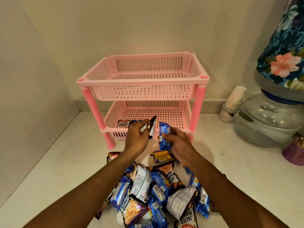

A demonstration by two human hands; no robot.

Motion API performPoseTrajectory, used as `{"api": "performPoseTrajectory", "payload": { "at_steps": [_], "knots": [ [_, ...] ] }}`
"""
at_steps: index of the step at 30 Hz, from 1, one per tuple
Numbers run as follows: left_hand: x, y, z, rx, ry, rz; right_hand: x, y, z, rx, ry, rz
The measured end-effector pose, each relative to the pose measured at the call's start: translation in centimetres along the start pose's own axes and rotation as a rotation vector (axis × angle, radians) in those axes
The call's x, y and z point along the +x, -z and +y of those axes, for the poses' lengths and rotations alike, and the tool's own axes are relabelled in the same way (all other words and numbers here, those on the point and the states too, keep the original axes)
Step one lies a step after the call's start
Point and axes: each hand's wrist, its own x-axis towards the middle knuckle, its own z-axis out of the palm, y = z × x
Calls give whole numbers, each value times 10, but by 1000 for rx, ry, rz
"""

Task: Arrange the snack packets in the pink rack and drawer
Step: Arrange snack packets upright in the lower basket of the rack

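packet (123,124) in pink rack (143,79) reads "salted peanuts".

Pink rack (142,79): perforated matt plastic. Snack packets (158,191): glossy crinkled foil. Table (57,162): smooth, pale, faintly glossy. Water jar (269,122): clear glossy plastic.

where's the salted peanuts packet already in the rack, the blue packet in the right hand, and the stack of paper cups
salted peanuts packet (123,124), head view, on its printed front
blue packet (163,131), head view, upper part above the fingers
stack of paper cups (235,98), head view, middle of the stack
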Motion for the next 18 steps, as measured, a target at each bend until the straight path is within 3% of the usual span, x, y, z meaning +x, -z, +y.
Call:
{"api": "performPoseTrajectory", "payload": {
  "at_steps": [7, 14, 18],
  "knots": [
    [62, -1, 7, 259, -55, 72, 56, -25, -31, -206, 48, 221],
    [106, -41, -18, 464, 2, -122, 114, -30, -37, -381, 91, 425],
    [123, -58, -33, 558, 114, -288, 139, -22, -31, -431, 119, 430]
  ]
}}
